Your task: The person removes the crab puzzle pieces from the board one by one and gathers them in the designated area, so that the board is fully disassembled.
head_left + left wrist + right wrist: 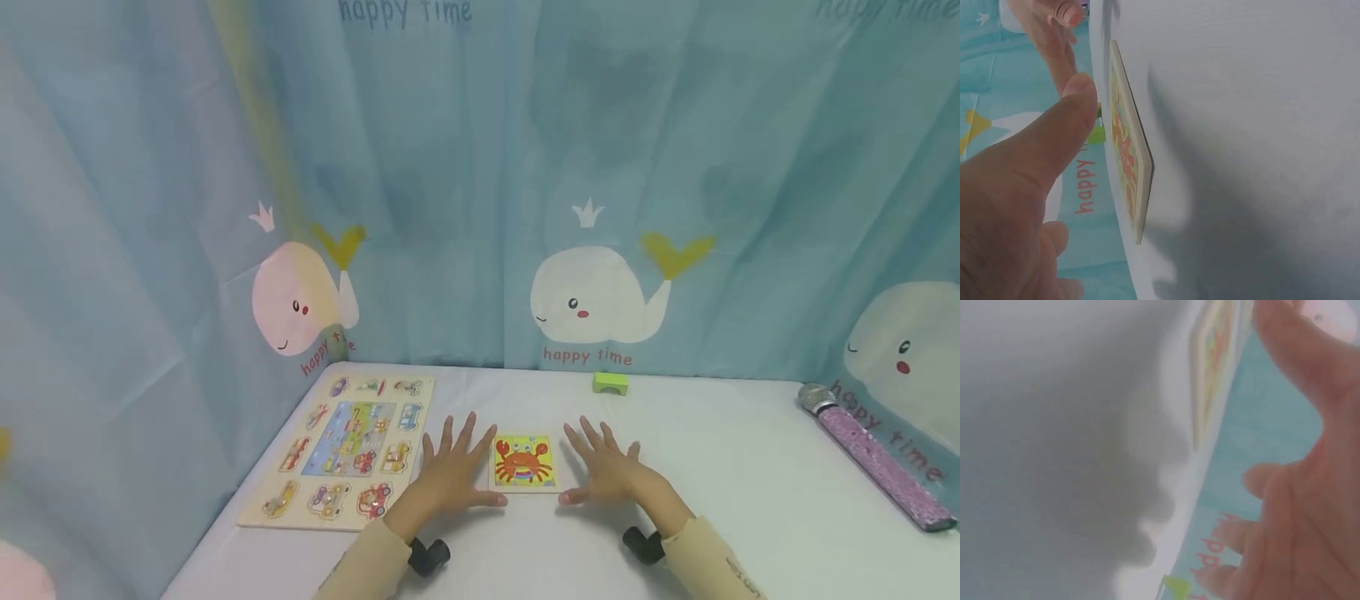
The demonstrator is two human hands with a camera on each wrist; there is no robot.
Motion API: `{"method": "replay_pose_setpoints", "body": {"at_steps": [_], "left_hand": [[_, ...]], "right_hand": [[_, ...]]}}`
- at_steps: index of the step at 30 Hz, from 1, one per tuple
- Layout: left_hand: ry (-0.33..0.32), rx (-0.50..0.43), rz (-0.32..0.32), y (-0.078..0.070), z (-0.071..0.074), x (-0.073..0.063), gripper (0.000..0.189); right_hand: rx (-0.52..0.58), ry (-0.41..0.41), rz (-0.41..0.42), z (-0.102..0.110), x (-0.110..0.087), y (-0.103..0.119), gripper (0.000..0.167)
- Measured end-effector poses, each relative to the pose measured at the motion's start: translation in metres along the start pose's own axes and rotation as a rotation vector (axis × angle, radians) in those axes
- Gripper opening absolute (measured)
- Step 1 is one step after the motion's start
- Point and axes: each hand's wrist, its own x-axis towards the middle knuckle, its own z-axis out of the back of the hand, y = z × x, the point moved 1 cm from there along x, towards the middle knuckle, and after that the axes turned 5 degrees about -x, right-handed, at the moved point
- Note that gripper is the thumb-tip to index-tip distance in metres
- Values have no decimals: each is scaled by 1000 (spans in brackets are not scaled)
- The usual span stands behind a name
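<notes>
We find both hands released, with fingers straight and spread. The left hand (452,477) is held palm down at the left side of a small crab puzzle (522,462), and the right hand (611,473) mirrors it at the right side. The puzzle lies flat on the white table (750,450) between the two hands, with its red crab on a yellow ground and a pale wooden edge. In the left wrist view we note that the left thumb is raised above the table and apart from the puzzle, with a shadow below. The right wrist view is hazy, so we cannot say with confidence how near the right thumb comes to the puzzle's edge.

Beside the left hand and forearm we record a larger wooden board (307,482), bearing vehicle pieces around a central picture. A green block (611,382) with an arched cutout stands near the back edge of the table, beyond the right hand. At the far right lies a microphone (862,454) with a glittery pink-purple handle, slanting towards the near right. Each wrist carries a black device (429,557) next to a beige sleeve (367,562). Behind the table we observe a blue curtain (450,167) printed with whales and the words "happy time"
</notes>
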Motion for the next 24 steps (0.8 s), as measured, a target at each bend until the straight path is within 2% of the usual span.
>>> {"method": "replay_pose_setpoints", "body": {"at_steps": [4, 6, 8, 12, 15, 18, 24], "left_hand": [[-18, -17, -4, 2, 22, 13, 92], [-6, -36, -17, 2, 28, 19, 83], [35, -53, -41, 1, 29, 24, 76], [142, -46, -65, -2, 23, 31, 73], [195, -31, -65, -4, 16, 32, 75], [226, -21, -62, -6, 11, 30, 74], [237, 1, -62, -8, 0, 24, 70]], "right_hand": [[8, -54, 24, 21, 22, 0, 89], [10, -93, 51, 28, 31, 2, 75], [4, -131, 101, 31, 38, 6, 63], [15, -162, 195, 32, 52, 19, 44], [38, -132, 235, 29, 63, 30, 35], [65, -72, 255, 25, 73, 39, 32], [108, 45, 252, 11, 84, 51, 36]]}}
